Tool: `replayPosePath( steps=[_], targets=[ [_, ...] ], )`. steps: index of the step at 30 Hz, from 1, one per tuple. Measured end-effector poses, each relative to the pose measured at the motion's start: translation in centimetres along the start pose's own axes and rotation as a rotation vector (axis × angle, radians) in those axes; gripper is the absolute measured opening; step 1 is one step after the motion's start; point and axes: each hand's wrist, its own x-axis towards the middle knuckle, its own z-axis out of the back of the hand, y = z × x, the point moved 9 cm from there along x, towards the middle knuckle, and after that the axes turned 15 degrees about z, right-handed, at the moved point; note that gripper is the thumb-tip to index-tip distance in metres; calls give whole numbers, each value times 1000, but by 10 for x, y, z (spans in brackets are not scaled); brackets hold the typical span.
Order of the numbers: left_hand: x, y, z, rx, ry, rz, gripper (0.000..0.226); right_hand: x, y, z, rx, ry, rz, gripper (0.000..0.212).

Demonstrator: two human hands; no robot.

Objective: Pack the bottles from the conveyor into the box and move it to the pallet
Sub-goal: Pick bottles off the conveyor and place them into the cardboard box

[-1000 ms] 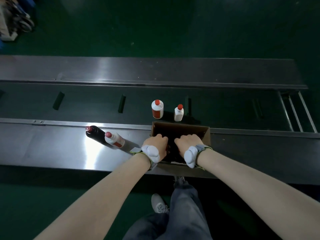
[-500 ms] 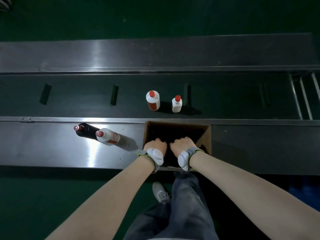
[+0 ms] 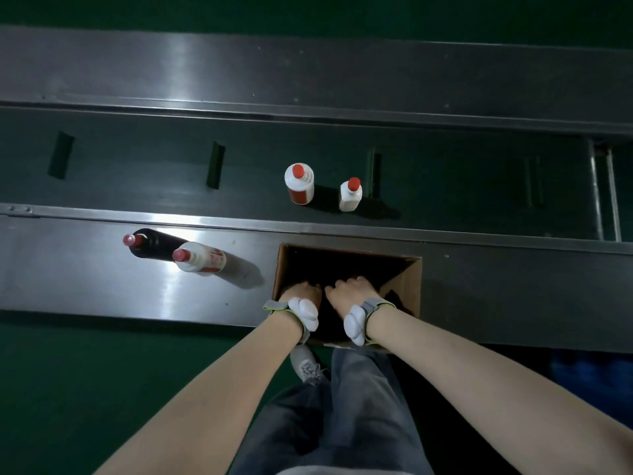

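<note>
Both hands are down inside the open cardboard box [image 3: 409,279]: left hand [image 3: 301,292] at the near-left of the opening, right hand [image 3: 346,289] just beside it, knuckles up, fingers curled downward into the dark interior; can't tell whether either one is gripping anything, since the fingertips and the box contents are hidden in shadow. Each wrist carries a grey strap with a white pod on top. Box sits on the near steel tabletop [image 3: 85,286] of the conveyor, its far wall close to the rail that edges the belt [image 3: 137,186]. Two bottles stand upright on the dark belt beyond the box: a round white bottle with red label [image 3: 299,183] and, just to its right, a smaller square white bottle [image 3: 350,194], both red-capped, near each other but apart. Left of the box on the tabletop stand two more: a dark bottle [image 3: 150,243] with a red cap, and a white bottle [image 3: 200,257] with red cap in front of it, overlapping in view. Grey trousers and one grey shoe [image 3: 305,365] show below the tabletop edge, over green floor
</note>
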Motion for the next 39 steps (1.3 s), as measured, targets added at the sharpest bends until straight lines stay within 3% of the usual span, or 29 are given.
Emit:
replayPosePath(
  steps=[4, 11, 14, 18, 23, 27, 32, 35, 39],
  targets=[
    [-10, 5, 8, -126, -10, 41, 34, 0, 5, 3, 10, 75, -2, 40],
    [-27, 14, 37, -228, 28, 44, 42, -15, 8, 36, 97, 134, -46, 27],
    [-35, 30, 61, -276, -7, 37, 44, -19, 9, 71, 104, 98, -43, 25],
    [-42, 65, 97, -442, -93, 49, 32, -17, 16, 128, 77, -13, 36, 19],
    [-44, 117, 139, -648, -293, 147, 15, -8, 16, 202, -2, -191, 111, 13],
    [-31, 172, 146, -720, -357, 268, 18, 9, -12, 247, 8, -264, 58, 21],
    [-8, 235, 117, -660, -256, 444, 28, 47, -49, 278, 15, -350, -29, 30],
    [1, 265, 97, -610, -184, 565, 31, 69, -62, 279, -26, -332, -86, 14],
    [4, 297, 67, -516, -61, 793, 51, 98, -75, 272, -87, -258, -135, 32]
  ],
)
